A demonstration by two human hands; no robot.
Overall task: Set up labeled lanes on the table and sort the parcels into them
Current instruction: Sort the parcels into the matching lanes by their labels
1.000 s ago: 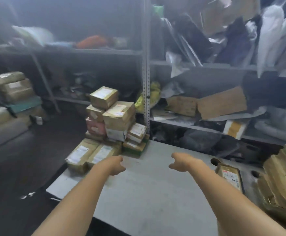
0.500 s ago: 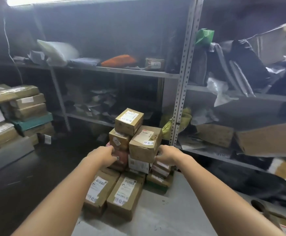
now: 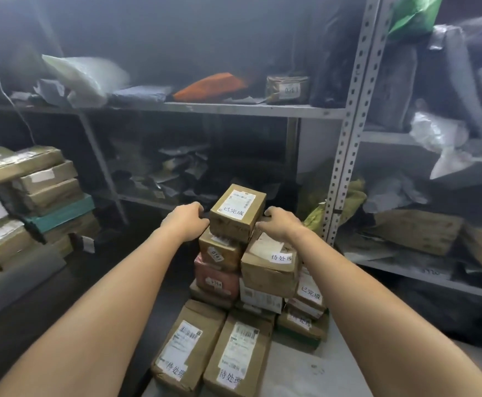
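Both hands up from the pile's flanks: left hand [image 3: 186, 217] and right hand [image 3: 280, 223] now clasp one top box [image 3: 237, 213]; two front boxes [image 3: 188, 348] below.

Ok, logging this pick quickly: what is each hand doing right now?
Left hand: fingers curled round the left side of the top box, holding it.
Right hand: fingers curled round its right side, holding it.

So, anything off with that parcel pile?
Yes. The top box, between the left hand and right hand, sits skewed on the pile. The dented box lower right of it tilts. 已完成 and 待处理 labels are mixed together.
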